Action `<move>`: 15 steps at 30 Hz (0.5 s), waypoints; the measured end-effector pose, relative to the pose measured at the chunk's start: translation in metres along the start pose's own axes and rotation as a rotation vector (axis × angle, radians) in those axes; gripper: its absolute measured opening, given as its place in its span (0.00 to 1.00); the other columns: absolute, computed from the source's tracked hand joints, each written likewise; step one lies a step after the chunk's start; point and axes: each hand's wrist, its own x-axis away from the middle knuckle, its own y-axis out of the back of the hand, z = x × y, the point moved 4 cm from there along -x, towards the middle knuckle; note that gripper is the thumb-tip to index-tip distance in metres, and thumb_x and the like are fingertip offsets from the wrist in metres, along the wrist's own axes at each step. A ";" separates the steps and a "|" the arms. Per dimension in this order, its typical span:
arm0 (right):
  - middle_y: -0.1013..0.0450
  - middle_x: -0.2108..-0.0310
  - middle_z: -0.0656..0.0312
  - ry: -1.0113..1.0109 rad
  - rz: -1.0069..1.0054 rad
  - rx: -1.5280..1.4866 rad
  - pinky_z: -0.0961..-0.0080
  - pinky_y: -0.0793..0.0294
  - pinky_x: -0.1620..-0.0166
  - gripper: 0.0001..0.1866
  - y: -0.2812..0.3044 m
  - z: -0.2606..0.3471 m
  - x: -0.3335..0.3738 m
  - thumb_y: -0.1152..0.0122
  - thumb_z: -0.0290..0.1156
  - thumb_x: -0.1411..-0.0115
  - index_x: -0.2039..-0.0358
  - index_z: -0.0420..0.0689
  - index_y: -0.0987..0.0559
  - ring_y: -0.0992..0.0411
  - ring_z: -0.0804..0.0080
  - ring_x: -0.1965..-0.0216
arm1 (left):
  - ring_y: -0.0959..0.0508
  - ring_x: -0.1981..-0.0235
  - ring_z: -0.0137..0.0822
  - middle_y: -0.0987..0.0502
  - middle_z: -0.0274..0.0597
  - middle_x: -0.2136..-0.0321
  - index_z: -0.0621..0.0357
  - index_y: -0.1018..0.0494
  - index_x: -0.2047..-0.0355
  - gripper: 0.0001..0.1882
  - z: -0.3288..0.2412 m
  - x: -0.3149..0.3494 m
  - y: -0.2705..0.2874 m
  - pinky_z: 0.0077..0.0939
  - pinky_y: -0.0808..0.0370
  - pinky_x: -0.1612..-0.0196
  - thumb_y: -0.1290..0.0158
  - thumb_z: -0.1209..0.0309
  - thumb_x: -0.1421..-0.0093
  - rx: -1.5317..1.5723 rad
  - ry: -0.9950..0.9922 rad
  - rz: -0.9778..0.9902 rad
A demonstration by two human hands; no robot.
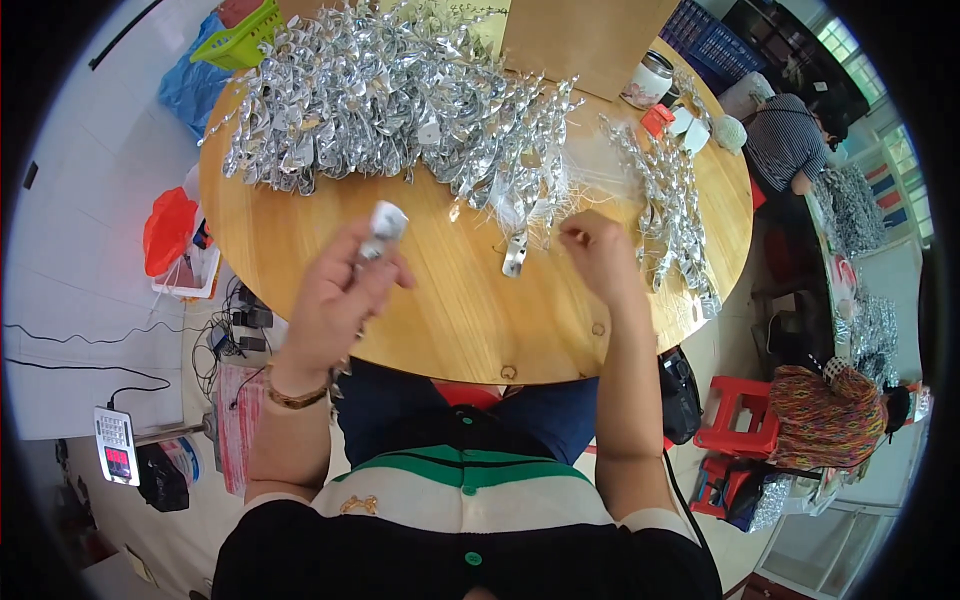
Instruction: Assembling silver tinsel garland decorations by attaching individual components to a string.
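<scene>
Gentleness with silver piece [388, 221] held in left hand [340, 292]. Steady curled right hand [600, 248] at foil pile [370, 95]'s four o'clock; cannot tell if holding anything.

A small workshop: silver foil strands [350, 100] heap a round wooden bench [450, 310]; two co-workers [825, 415] sit near similar foil piles [855, 210].

The view looks from the wearer's head, above the near side of the round wooden bench [460, 320], facing steeply down and forward across it. It sits close: the left hand [340, 290] and right hand [602, 252] show large over the bench, the wearer's torso [465, 500] before its near edge. Its fisheye also reaches a red stool [738, 425] right of the bench.
</scene>
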 end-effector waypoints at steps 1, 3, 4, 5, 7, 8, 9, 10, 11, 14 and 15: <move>0.26 0.75 0.58 -0.059 0.015 0.094 0.78 0.30 0.71 0.05 0.003 -0.015 -0.006 0.40 0.24 0.52 0.73 0.40 0.22 0.28 0.70 0.75 | 0.39 0.83 0.15 0.27 0.36 0.74 0.57 0.38 0.51 0.15 0.011 0.000 -0.009 0.09 0.42 0.82 0.57 0.73 0.38 0.020 0.076 0.100; 0.26 0.75 0.58 -0.084 0.048 0.064 0.76 0.30 0.69 0.05 0.002 -0.025 -0.011 0.40 0.25 0.52 0.72 0.40 0.22 0.28 0.70 0.74 | 0.36 0.82 0.16 0.27 0.36 0.74 0.58 0.36 0.54 0.12 0.018 0.004 -0.026 0.08 0.40 0.81 0.57 0.72 0.38 0.066 0.156 0.156; 0.26 0.74 0.57 -0.107 0.084 0.030 0.75 0.30 0.68 0.06 -0.001 -0.030 -0.013 0.40 0.25 0.53 0.72 0.40 0.21 0.28 0.69 0.73 | 0.34 0.82 0.17 0.27 0.36 0.73 0.58 0.35 0.57 0.10 0.023 0.005 -0.035 0.08 0.38 0.80 0.57 0.71 0.38 0.109 0.236 0.209; 0.26 0.74 0.57 -0.108 0.085 0.030 0.75 0.30 0.68 0.06 -0.004 -0.034 -0.016 0.40 0.25 0.53 0.72 0.40 0.21 0.28 0.69 0.73 | 0.34 0.82 0.17 0.27 0.36 0.73 0.58 0.35 0.57 0.10 0.029 0.005 -0.041 0.08 0.38 0.80 0.57 0.71 0.38 0.110 0.239 0.209; 0.26 0.74 0.57 -0.096 0.160 0.047 0.74 0.30 0.67 0.06 -0.014 -0.042 -0.021 0.40 0.25 0.52 0.71 0.40 0.22 0.29 0.68 0.73 | 0.30 0.79 0.18 0.26 0.37 0.72 0.59 0.34 0.59 0.09 0.048 0.005 -0.049 0.10 0.34 0.76 0.57 0.71 0.38 0.180 0.246 0.224; 0.26 0.74 0.57 -0.097 0.161 0.046 0.74 0.30 0.67 0.06 -0.015 -0.044 -0.024 0.40 0.25 0.52 0.71 0.40 0.22 0.29 0.68 0.73 | 0.30 0.79 0.18 0.26 0.37 0.72 0.59 0.34 0.59 0.09 0.054 0.004 -0.051 0.10 0.34 0.76 0.57 0.71 0.38 0.179 0.247 0.224; 0.27 0.71 0.57 -0.107 0.223 0.046 0.73 0.31 0.67 0.06 -0.016 -0.047 -0.026 0.41 0.25 0.51 0.71 0.39 0.22 0.30 0.67 0.73 | 0.30 0.78 0.19 0.25 0.36 0.71 0.59 0.33 0.58 0.10 0.061 0.004 -0.053 0.12 0.33 0.75 0.56 0.72 0.39 0.207 0.277 0.240; 0.27 0.68 0.57 -0.117 0.285 0.047 0.73 0.31 0.66 0.06 -0.019 -0.049 -0.027 0.43 0.24 0.50 0.70 0.39 0.23 0.30 0.67 0.73 | 0.29 0.77 0.20 0.25 0.36 0.71 0.59 0.33 0.57 0.10 0.066 0.004 -0.055 0.13 0.32 0.73 0.55 0.72 0.39 0.234 0.306 0.258; 0.27 0.68 0.57 -0.117 0.285 0.045 0.73 0.31 0.66 0.06 -0.020 -0.048 -0.026 0.43 0.24 0.50 0.70 0.39 0.23 0.30 0.67 0.73 | 0.29 0.77 0.20 0.25 0.36 0.71 0.59 0.33 0.57 0.10 0.070 0.004 -0.056 0.13 0.32 0.73 0.55 0.72 0.39 0.233 0.307 0.257; 0.30 0.62 0.56 -0.028 0.273 0.200 0.74 0.31 0.66 0.05 -0.019 -0.043 -0.020 0.45 0.22 0.49 0.70 0.38 0.26 0.31 0.66 0.72 | 0.29 0.75 0.19 0.26 0.35 0.70 0.59 0.33 0.56 0.12 0.078 0.005 -0.055 0.11 0.33 0.73 0.54 0.71 0.39 0.266 0.350 0.223; 0.31 0.60 0.57 -0.027 0.242 0.073 0.75 0.32 0.66 0.04 -0.013 -0.039 -0.015 0.46 0.21 0.48 0.71 0.37 0.27 0.31 0.67 0.71 | 0.29 0.74 0.19 0.26 0.34 0.69 0.59 0.32 0.56 0.12 0.078 0.006 -0.053 0.11 0.33 0.72 0.54 0.71 0.40 0.246 0.360 0.197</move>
